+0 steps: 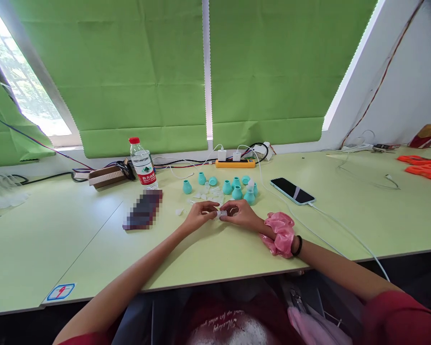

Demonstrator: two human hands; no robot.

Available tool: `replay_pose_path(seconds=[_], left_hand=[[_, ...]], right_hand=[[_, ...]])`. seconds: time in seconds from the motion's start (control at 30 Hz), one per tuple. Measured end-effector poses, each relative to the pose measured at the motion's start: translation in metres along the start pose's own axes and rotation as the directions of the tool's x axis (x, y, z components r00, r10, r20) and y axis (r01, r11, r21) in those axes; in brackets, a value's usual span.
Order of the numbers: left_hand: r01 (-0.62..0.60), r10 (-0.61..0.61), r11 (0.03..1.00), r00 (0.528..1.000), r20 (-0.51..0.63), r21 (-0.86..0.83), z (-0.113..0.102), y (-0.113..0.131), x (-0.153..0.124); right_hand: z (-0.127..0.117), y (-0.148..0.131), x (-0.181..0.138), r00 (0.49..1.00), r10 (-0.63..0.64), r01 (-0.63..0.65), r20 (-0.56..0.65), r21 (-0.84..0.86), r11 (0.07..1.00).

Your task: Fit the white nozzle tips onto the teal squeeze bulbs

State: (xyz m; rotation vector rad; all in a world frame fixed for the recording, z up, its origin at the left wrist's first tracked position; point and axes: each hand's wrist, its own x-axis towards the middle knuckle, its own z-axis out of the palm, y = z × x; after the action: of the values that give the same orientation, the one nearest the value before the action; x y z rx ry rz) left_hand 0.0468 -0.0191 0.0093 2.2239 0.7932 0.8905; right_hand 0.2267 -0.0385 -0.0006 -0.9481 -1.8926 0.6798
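Observation:
Between my two hands is a small translucent plastic piece [221,213], pinched from both sides just above the table. My left hand [200,215] grips its left side with thumb and fingertips. On the other side, my right hand [241,214] has its fingers closed on the same piece; its exact shape is too small to tell. Just beyond my hands lie several loose translucent pieces [209,191]. Around them stand several turquoise bulb-shaped parts [237,192], a few lying over. One turquoise bulb [249,196] has a translucent piece on its top.
A water bottle [142,163] and a dark red-edged flat object [143,210], partly pixelated, are at left. An orange power strip [234,164] holds two chargers at the back. A phone [292,190] with its white cable [348,235] lies right. An open cardboard box [107,177] is back left.

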Motion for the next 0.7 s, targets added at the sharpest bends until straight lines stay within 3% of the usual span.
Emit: replay_pose_path(seconds=[0.13, 0.27, 0.7], left_hand=[[0.094, -0.083, 0.981, 0.994, 0.068, -0.167, 0.0, -0.0042, 0.0028], [0.131, -0.129, 0.96, 0.991, 0.027, -0.247, 0.0019, -0.0052, 0.0025], [0.078, -0.103, 0.961, 0.991, -0.081, -0.264, 0.0071, 0.004, -0.0016]], right_hand=[[0.0014, -0.0004, -0.0019, 0.995, -0.092, 0.089, -0.035, -0.08, 0.993], [0.0012, -0.0033, -0.003, 0.978, -0.202, 0.192, -0.055, -0.154, 0.969], [-0.0001, -0.0037, -0.0044, 0.858, -0.514, 0.488, 0.017, -0.34, 0.804]])
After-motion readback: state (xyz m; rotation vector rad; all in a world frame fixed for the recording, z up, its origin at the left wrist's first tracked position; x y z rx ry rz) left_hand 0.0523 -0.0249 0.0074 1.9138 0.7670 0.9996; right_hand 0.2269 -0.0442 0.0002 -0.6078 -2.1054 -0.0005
